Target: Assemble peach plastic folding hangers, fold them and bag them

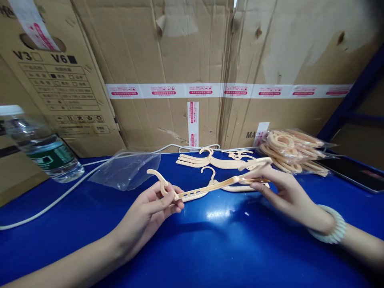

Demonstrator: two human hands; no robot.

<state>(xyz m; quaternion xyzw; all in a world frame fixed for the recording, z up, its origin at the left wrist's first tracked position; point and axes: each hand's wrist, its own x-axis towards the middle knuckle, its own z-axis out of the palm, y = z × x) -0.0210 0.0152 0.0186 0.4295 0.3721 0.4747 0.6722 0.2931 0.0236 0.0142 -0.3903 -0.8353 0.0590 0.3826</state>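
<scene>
Both hands hold one cream plastic hanger (210, 185) a little above the blue table (210, 240). My left hand (153, 208) pinches its hook end between thumb and fingers. My right hand (279, 188), with a pale bead bracelet on the wrist, pinches the other end. Behind the held hanger, several more loose cream hangers (216, 162) lie flat on the table.
A clear empty plastic bag (126, 170) lies left of the hangers. A sealed bag of hangers (294, 150) sits at the right, beside a dark tablet (357, 172). A water bottle (42, 148) stands at far left. A white cable (60, 194) runs along the table. Cardboard boxes (192, 60) wall off the back.
</scene>
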